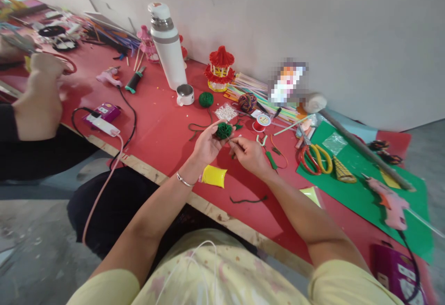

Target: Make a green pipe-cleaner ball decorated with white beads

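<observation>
My left hand (207,145) is closed round a dark green yarn ball (224,130), holding it above the red table. Close against its right side, my right hand (247,153) pinches something thin at the ball; whether it is a strand or a tool is too small to tell. Behind them lies a second green yarn ball (206,99) with a loose strand trailing from it. A bag of white beads (226,112) and a red thread spool (261,122) sit just beyond my hands. Below my left hand rests a yellow packet (214,176).
A white thermos (168,47) and its cup (185,95) stand at the back. To the right, scissors (315,159) and a pink glue gun (387,200) lie on green sheet (417,198). At the left, a co-worker's hand (45,71) holds scissors; a cable crosses the table edge.
</observation>
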### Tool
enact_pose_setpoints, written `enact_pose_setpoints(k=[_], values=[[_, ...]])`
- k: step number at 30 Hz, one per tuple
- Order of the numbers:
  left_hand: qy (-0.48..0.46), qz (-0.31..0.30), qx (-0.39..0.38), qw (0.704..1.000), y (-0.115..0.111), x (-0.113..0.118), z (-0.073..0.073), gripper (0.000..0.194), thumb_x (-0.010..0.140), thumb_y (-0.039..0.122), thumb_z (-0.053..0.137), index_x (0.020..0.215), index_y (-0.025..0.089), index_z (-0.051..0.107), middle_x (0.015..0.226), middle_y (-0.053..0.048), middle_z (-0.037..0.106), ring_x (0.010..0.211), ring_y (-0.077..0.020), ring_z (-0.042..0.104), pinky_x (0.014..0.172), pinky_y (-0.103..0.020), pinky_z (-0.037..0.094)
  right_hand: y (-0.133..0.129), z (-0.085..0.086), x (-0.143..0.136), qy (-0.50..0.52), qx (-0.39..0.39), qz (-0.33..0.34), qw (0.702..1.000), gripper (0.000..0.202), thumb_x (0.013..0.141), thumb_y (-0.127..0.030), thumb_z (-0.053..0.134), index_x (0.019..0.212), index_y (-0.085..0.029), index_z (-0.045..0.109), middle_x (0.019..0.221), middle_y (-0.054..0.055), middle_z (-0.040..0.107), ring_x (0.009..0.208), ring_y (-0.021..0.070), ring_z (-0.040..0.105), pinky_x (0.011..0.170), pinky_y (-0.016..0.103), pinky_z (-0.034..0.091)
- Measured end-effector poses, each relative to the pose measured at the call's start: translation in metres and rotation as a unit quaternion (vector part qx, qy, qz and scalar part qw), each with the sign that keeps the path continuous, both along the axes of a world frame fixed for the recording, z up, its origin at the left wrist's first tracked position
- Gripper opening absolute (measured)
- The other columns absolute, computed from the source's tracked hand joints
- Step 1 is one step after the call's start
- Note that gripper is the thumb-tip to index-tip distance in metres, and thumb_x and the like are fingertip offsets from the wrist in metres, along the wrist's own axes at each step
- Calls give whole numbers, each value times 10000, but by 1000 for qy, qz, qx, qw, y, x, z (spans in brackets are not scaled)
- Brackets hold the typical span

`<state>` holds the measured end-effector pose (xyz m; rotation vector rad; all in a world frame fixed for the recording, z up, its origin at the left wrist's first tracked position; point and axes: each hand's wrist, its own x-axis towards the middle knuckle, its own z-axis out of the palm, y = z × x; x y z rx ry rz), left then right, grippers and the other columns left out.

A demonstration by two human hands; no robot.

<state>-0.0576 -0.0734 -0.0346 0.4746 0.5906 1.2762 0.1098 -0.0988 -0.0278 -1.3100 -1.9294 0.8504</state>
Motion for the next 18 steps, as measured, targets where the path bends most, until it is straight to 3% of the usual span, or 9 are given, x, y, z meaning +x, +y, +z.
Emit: enact_pose_setpoints(k=[8, 14, 18], values=[[-3, 5, 14, 1000, 1, 0, -7, 388, 888, 279, 661, 1269, 208, 687, 1120, -85, 776, 1167, -255, 712, 1032, -415, 569, 4, -10, -1, 13, -9, -20, 1000, 232, 994, -390, 563, 1014, -215, 714, 781, 40, 774, 650, 180, 717, 651, 272, 514], [8, 17, 38, 999, 1, 3, -11, 409, 870, 295, 705, 1267, 197, 689, 1115, -97, 775, 1173, -265, 707, 1035, -421, 556, 7, -9, 3, -22, -42, -52, 998, 349, 989, -461, 579, 766, -210, 672, 641, 26, 730, 578, 171, 689, 624, 267, 493], [35, 27, 29, 999, 0, 5, -9, 385, 869, 297, 704, 1239, 192, 709, 1100, -100, 777, 1148, -264, 711, 989, -399, 563, 7, -8, 3, 20, -61, -57, 996, 364, 976, -504, 591, 771, -212, 668, 694, 32, 746, 620, 174, 707, 626, 267, 506]])
